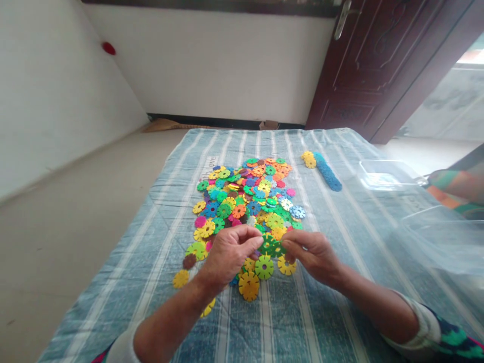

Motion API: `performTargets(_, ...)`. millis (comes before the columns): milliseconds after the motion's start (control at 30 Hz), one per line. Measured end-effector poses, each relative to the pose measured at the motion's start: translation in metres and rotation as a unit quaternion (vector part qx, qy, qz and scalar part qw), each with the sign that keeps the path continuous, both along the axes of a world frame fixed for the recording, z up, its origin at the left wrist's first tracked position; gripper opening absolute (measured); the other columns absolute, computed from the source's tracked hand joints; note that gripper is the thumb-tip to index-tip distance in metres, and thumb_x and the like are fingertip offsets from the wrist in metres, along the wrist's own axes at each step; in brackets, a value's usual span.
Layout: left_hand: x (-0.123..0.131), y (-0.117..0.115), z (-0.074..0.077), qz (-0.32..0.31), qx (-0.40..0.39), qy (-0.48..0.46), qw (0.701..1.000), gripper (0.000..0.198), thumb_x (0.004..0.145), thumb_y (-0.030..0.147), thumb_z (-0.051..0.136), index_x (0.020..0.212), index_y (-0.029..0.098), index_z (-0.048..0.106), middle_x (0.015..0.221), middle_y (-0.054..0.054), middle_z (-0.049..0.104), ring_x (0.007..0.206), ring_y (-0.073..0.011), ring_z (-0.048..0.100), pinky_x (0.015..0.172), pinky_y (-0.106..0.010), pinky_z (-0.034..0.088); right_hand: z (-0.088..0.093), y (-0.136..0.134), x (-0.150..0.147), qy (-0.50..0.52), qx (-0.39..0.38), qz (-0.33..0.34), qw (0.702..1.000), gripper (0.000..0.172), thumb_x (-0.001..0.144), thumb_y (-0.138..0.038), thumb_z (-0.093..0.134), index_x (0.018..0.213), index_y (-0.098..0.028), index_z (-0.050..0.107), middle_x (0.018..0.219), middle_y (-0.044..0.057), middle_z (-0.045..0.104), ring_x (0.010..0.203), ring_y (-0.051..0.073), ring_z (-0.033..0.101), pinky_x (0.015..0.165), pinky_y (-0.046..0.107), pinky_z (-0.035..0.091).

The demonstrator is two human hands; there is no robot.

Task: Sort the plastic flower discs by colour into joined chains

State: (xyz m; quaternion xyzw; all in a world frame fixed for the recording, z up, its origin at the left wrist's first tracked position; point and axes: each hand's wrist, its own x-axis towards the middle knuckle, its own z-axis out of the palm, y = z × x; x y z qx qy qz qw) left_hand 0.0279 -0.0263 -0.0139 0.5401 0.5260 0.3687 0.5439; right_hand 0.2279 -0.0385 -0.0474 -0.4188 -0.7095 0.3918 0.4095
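Observation:
Green notched plastic discs point(267, 245) are held up between my two hands, over the near end of a loose pile. My left hand point(232, 252) pinches their left edge between thumb and forefinger. At the right edge, my right hand point(313, 256) is closed in a pinch too. Whether the green discs are locked together or only overlap, I cannot tell. Just below them lie a lime-green disc point(263, 267) and a yellow disc point(248, 286). The pile of many-coloured discs point(238, 210) spreads out beyond my hands.
A joined strip of blue discs point(328, 174) with yellow discs point(309, 159) at its far end lies to the right. Clear plastic containers point(391, 174) stand by the right edge. A striped cloth point(159, 242) covers the table. Behind it are a wall and a dark red door point(363, 65).

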Motion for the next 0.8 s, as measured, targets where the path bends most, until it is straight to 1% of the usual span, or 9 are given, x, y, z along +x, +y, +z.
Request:
performTargets(100,0.009,-0.008,-0.001,-0.012,-0.053,-0.047,0.997,0.016,0.068,0.029,0.070,0.072,0.014,0.068,0.067,-0.002,0.067,0.057,-0.0130,0.060,0.058,-0.027,0.054,-0.002,-0.001,-0.004,0.021,-0.057,-0.010,0.998,0.027,0.091,-0.034,0.052,0.071,-0.017,0.060,0.052,-0.002,0.058,0.046,0.009,0.052,0.047,0.019,0.042)
performTargets(200,0.012,-0.011,-0.003,-0.007,-0.098,-0.081,0.992,0.018,0.068,0.030,0.072,0.073,0.013,0.069,0.069,-0.002,0.067,0.059,-0.0121,0.061,0.062,-0.026,0.054,-0.003,-0.001,-0.006,0.037,-0.116,-0.024,0.992,0.028,0.088,-0.037,0.053,0.070,-0.017,0.060,0.051,-0.002,0.056,0.046,0.009,0.052,0.046,0.019,0.041)
performTargets(367,0.013,-0.011,-0.008,-0.008,-0.138,-0.130,0.982,0.025,0.071,0.036,0.073,0.081,0.013,0.072,0.077,-0.003,0.069,0.066,-0.0133,0.061,0.065,-0.028,0.056,-0.001,0.000,-0.007,0.057,-0.177,-0.041,0.982,0.028,0.084,-0.042,0.056,0.071,-0.017,0.061,0.049,-0.003,0.054,0.042,0.009,0.050,0.043,0.019,0.040)
performTargets(467,0.013,-0.012,-0.008,-0.023,-0.132,-0.108,0.985,0.023,0.068,0.033,0.075,0.080,0.014,0.072,0.076,-0.002,0.069,0.068,-0.0131,0.061,0.066,-0.026,0.055,-0.001,0.000,-0.009,0.062,-0.193,-0.039,0.978,0.028,0.082,-0.042,0.058,0.069,-0.017,0.060,0.048,-0.004,0.054,0.041,0.008,0.049,0.041,0.019,0.039)
performTargets(600,0.011,-0.012,-0.008,-0.040,-0.116,-0.054,0.991,0.018,0.068,0.031,0.072,0.077,0.015,0.072,0.069,-0.001,0.068,0.063,-0.0121,0.059,0.061,-0.022,0.051,-0.005,0.001,-0.013,0.077,-0.206,-0.029,0.975,0.030,0.081,-0.043,0.058,0.067,-0.017,0.058,0.048,-0.004,0.052,0.041,0.008,0.048,0.041,0.019,0.038)
performTargets(700,0.009,-0.010,-0.010,-0.056,-0.102,-0.025,0.993,0.021,0.070,0.034,0.069,0.080,0.016,0.074,0.071,-0.002,0.070,0.063,-0.0137,0.060,0.059,-0.023,0.051,-0.009,0.003,-0.014,0.081,-0.211,-0.015,0.974,0.029,0.081,-0.042,0.060,0.068,-0.016,0.058,0.049,-0.004,0.053,0.042,0.008,0.049,0.041,0.018,0.037)
performTargets(800,0.007,-0.007,-0.014,-0.074,-0.092,-0.012,0.993,0.025,0.072,0.036,0.066,0.084,0.016,0.075,0.075,-0.003,0.071,0.065,-0.0154,0.062,0.060,-0.025,0.053,-0.009,0.005,-0.014,0.081,-0.221,0.002,0.972,0.029,0.080,-0.042,0.060,0.068,-0.016,0.059,0.050,-0.004,0.053,0.043,0.008,0.050,0.042,0.018,0.037)
